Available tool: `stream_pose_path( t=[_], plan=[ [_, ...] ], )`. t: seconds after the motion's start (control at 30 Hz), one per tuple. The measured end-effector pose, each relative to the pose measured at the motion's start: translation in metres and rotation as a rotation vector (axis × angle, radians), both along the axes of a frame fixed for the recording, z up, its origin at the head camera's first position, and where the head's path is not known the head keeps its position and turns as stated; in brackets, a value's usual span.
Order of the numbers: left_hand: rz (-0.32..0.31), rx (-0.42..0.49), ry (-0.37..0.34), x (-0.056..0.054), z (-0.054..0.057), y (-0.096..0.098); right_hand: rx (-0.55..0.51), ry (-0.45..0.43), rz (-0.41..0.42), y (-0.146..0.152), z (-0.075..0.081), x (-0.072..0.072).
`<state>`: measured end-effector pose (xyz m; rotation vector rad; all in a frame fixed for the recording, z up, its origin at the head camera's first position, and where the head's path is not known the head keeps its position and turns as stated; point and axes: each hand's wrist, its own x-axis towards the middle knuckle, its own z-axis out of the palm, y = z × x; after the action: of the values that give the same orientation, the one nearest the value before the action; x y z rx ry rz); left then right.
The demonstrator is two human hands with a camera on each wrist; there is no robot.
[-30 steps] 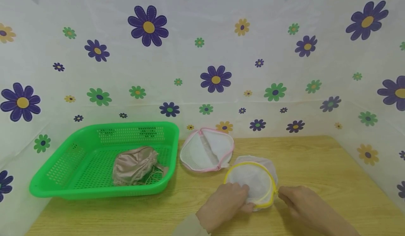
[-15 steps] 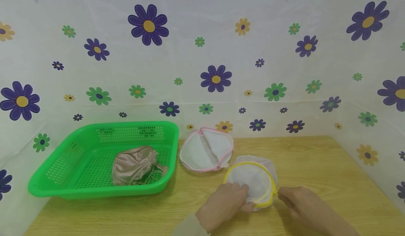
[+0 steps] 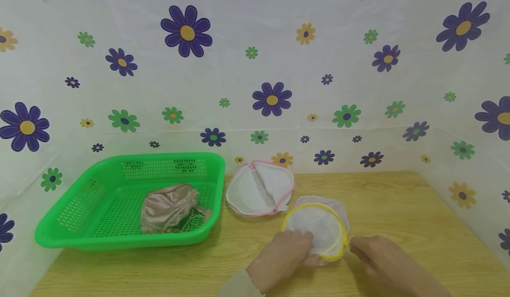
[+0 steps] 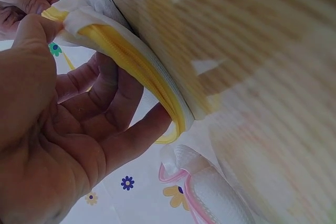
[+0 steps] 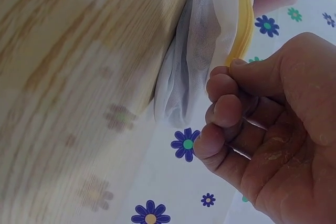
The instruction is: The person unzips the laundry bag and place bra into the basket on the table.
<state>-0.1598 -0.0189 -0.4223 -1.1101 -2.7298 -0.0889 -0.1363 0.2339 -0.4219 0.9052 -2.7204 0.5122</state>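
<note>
A small white mesh laundry bag (image 3: 318, 228) with a yellow zipped rim lies on the table. My left hand (image 3: 284, 252) grips its near left side, the thumb at the yellow edge and the other fingers curled over the mesh. At the right end of the yellow zipper (image 5: 242, 24), my right hand (image 3: 382, 255) pinches with thumb and forefinger. Whether it holds the zipper's pull is hidden by the fingertips. Behind and to the left stands a second white mesh laundry bag (image 3: 245, 193) with pink trim, its top gaping.
A green perforated plastic basket (image 3: 131, 240) stands at the left. In it lies a beige satin bra (image 3: 167, 208) with lace and thin straps. A white sheet with printed flowers (image 3: 223, 75) closes off the back and sides of the wooden table (image 3: 398, 208).
My right hand has shifted very slightly at the zipper's end. My left hand and both bags look the same.
</note>
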Motion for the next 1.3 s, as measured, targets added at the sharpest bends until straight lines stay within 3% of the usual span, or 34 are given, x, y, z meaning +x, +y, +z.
stream_pose_path(
  t=[0.27,0.5,0.73,0.93,1.07,1.2,1.3],
  plan=[
    [0.006,0.003,-0.004,0.001,0.000,0.000,0.007,-0.015,-0.012,-0.001,0.001,0.001],
    [0.004,-0.023,0.044,0.003,0.000,-0.001,0.022,-0.040,-0.015,-0.001,0.003,0.001],
    [0.010,-0.007,-0.047,0.001,0.002,-0.001,0.023,-0.063,-0.016,-0.002,0.004,0.001],
    [0.023,0.021,-0.065,0.001,0.001,0.001,-0.026,-0.087,-0.002,0.001,0.001,-0.001],
    [-0.011,0.041,-0.054,0.004,-0.001,0.002,-0.049,-0.083,0.026,0.006,-0.002,-0.006],
    [-0.065,0.030,-0.044,0.007,0.005,0.000,-0.040,-0.022,0.040,0.010,-0.003,-0.013],
    [-0.078,0.035,-0.129,0.006,0.012,-0.002,-0.042,-0.022,0.031,0.012,-0.002,-0.017]
  ],
)
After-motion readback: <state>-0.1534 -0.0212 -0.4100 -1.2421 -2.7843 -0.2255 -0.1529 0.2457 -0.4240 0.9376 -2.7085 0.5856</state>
